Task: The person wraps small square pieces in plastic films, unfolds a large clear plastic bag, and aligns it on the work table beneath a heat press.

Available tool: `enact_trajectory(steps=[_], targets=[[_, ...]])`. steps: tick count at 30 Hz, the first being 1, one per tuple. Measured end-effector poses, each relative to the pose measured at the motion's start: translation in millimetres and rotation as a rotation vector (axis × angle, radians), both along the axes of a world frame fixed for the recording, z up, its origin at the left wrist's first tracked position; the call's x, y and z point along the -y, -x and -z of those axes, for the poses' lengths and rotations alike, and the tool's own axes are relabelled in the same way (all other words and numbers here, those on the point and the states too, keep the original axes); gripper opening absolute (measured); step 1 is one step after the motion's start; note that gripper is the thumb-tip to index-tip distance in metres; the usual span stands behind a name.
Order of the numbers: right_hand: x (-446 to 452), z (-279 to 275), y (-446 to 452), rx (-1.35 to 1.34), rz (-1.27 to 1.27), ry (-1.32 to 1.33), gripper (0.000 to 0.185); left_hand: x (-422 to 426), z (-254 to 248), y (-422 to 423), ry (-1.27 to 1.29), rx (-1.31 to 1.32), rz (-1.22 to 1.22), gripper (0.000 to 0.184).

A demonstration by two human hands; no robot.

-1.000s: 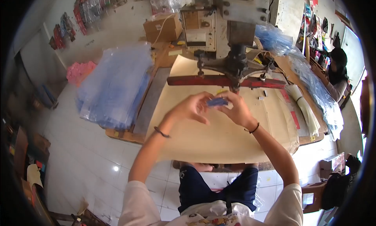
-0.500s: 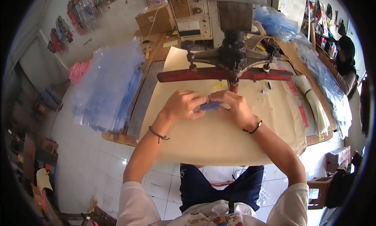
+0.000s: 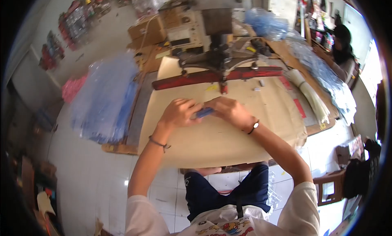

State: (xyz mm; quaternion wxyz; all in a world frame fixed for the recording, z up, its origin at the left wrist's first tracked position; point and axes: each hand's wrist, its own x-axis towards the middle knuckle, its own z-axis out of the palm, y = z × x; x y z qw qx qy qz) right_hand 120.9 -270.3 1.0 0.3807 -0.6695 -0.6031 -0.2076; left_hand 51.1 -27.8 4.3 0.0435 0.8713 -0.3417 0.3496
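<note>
Between my two hands is a small blue object (image 3: 205,112), rolled or folded, its exact kind too blurred to make out. My left hand (image 3: 179,112) grips its left end with curled fingers. My right hand (image 3: 230,112) pinches it from the other side, fingers bent over it. Both hands are above a large sheet of tan paper (image 3: 183,142) that covers the worktable. Just beyond them hangs the red bar (image 3: 192,79) of a press, with a metal bracket (image 3: 220,60) above it.
At left lies a stack of bluish plastic sheets (image 3: 104,101). A tied bundle of pale strips (image 3: 308,95) and clear plastic (image 3: 326,80) lie at right. Behind the press stand a control box (image 3: 183,33) and a cardboard box (image 3: 147,31). Another person (image 3: 343,52) sits at far right.
The view has shifted, so the press and table sit further left in the picture. Both hands stay close together, still holding the small blue object.
</note>
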Motion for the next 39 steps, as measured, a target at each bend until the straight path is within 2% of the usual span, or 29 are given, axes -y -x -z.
enact_trajectory(steps=[5, 9, 15, 18, 24, 27, 30, 33, 39], targets=[[14.2, -2.1, 8.3, -0.219, 0.011, 0.061, 0.045, 7.6, 2.9, 4.5, 0.044, -0.06, 0.066, 0.027], [24.1, -1.7, 12.5, -0.244, 0.046, 0.164, 0.047, 10.5, -1.3, 4.4, 0.022, -0.124, 0.096, 0.03], [9.9, 5.5, 8.6, -0.325, 0.061, 0.267, 0.056, 14.7, 6.9, 1.7, 0.139, -0.139, 0.086, 0.026], [8.0, 11.8, 3.6, -0.276, 0.047, 0.279, 0.058, 14.8, 7.0, 1.9, 0.125, -0.219, 0.038, 0.027], [9.4, 4.8, 4.5, -0.361, 0.054, 0.292, 0.047, 12.5, 8.0, -1.3, 0.173, -0.243, 0.093, 0.03], [12.5, 0.8, 6.6, -0.297, 0.08, 0.258, 0.037, 14.8, 2.9, 1.8, 0.188, -0.289, 0.112, 0.03], [14.2, -0.4, 11.2, -0.284, 0.109, 0.255, 0.037, 14.0, 8.3, 1.9, 0.219, -0.246, 0.148, 0.026], [12.3, 0.6, 12.7, -0.171, 0.156, 0.24, 0.037, 12.1, 9.8, 2.0, 0.192, -0.288, 0.171, 0.027], [17.5, -7.5, 9.3, 0.118, 0.097, 0.223, 0.036, 6.8, 7.8, 3.7, 0.069, -0.173, 0.159, 0.032]])
